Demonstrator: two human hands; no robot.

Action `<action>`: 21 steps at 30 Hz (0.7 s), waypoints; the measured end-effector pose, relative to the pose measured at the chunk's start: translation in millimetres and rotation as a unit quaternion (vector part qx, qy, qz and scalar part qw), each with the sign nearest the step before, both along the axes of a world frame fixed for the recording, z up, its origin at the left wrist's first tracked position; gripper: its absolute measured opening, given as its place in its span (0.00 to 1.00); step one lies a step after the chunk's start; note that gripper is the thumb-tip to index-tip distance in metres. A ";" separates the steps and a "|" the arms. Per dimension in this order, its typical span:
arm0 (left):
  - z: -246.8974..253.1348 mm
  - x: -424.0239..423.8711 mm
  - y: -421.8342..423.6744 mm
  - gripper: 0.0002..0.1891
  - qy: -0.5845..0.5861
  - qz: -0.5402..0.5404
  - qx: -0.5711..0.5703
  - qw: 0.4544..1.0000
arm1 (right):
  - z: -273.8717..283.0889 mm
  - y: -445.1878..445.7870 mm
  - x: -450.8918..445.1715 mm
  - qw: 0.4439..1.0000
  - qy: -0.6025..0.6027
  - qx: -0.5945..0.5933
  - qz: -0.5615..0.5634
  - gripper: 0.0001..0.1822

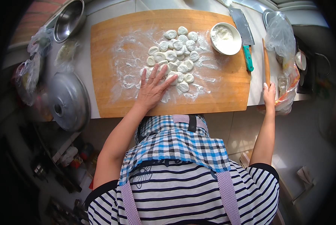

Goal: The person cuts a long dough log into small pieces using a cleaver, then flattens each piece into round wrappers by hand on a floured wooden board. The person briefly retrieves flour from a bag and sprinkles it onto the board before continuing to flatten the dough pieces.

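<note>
My left hand (153,89) lies with fingers spread on the near edge of a cluster of small floured dough rounds (171,56), which rest on a wooden board (111,104) dusted with flour. Some rounds are partly hidden under the fingers. At the right, beyond the board's edge, my right hand (269,94) is closed around the near end of a wooden rolling pin (266,63), which points away from me over the pale counter. A white bowl of flour (225,38) stands at the board's far right corner.
A cleaver (242,26) with a green handle lies across the board's right edge. Plastic bags (280,33) and a small bowl (300,60) are at the far right. On the left are a metal pot lid (68,101), a steel bowl (69,21) and more plastic bags (30,76).
</note>
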State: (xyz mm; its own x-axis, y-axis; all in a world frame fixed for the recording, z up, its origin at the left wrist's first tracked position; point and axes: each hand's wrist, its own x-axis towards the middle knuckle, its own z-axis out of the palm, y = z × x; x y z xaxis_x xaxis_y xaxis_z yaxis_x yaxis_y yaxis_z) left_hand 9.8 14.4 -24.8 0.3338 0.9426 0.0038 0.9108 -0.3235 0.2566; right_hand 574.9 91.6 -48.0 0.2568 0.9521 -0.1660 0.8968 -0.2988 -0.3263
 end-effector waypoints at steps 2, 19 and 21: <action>-12.0 -16.5 17.8 0.25 0.038 0.001 0.023 0.999 | 28.1 -32.5 -29.1 0.999 0.043 0.022 -0.023 0.18; 8.0 -93.8 -7.0 0.18 -0.280 0.154 -0.056 0.946 | 52.8 -86.9 -251.4 0.956 0.177 -0.010 0.234 0.15; 8.3 -85.7 1.6 0.16 -0.294 0.108 -0.059 0.948 | 49.5 -61.1 -254.5 0.950 0.198 0.014 0.242 0.14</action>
